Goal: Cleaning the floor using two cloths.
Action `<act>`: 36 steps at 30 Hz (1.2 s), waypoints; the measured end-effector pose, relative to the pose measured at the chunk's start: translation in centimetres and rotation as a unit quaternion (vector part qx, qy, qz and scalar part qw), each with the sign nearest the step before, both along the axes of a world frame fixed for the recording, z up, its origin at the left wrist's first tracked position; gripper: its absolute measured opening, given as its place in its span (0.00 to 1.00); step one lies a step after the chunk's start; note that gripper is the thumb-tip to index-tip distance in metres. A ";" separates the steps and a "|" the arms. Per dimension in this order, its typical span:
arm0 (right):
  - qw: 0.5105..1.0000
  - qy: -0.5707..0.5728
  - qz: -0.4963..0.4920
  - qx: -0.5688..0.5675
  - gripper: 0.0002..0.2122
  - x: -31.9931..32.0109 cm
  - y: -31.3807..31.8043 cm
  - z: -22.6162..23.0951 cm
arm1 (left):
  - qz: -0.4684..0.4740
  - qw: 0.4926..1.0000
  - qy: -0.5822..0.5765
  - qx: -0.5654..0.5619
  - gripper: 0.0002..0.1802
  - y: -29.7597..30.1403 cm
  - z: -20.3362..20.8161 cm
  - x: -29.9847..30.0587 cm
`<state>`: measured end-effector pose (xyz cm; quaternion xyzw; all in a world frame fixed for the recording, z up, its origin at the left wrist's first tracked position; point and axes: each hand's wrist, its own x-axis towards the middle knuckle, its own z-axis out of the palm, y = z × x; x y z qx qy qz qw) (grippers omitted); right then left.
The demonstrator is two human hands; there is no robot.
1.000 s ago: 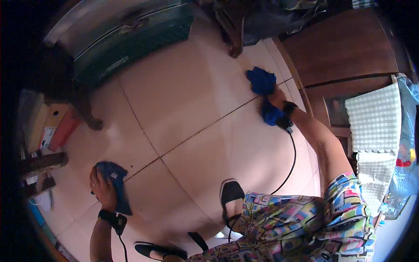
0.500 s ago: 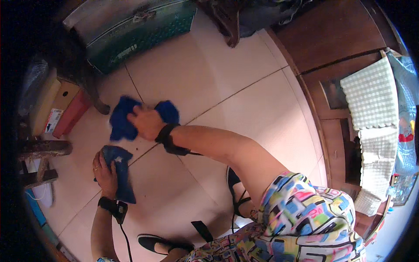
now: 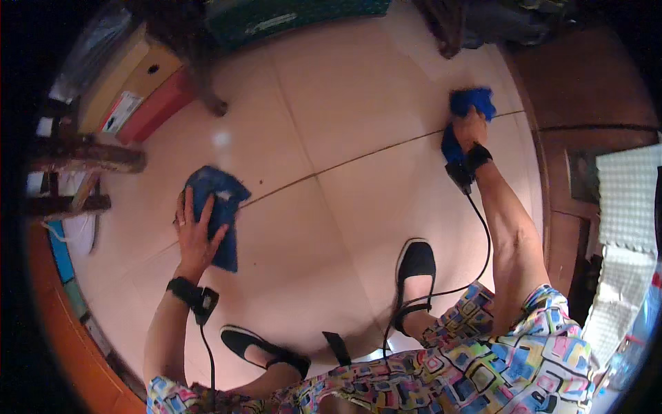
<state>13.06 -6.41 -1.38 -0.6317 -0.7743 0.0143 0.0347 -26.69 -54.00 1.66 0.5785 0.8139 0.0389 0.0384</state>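
Left hand (image 3: 196,231) flat on dark blue cloth (image 3: 219,214), fingers (image 3: 186,207) spread wide, pressing it to tiled floor (image 3: 331,124) at near left. Right hand (image 3: 470,130) now far right, swung back across from left side half a second ago, fingers curled around bright blue rag (image 3: 470,103), rag down on floor beside wooden cabinet (image 3: 586,96). Left cloth roughly same spot as before, only right rag travelling in wide sweeps; likely wiping stroke, floor cleaning ongoing. Black wrist bands with cables on both arms. Black shoes (image 3: 416,265) near bottom, cardboard boxes (image 3: 131,86) far left.
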 end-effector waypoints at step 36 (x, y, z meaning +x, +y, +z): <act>0.860 0.349 0.366 -0.072 0.28 -24.7 -20.4 3.4 | 0.177 0.931 0.016 0.318 0.22 6.3 -2.2 -10.3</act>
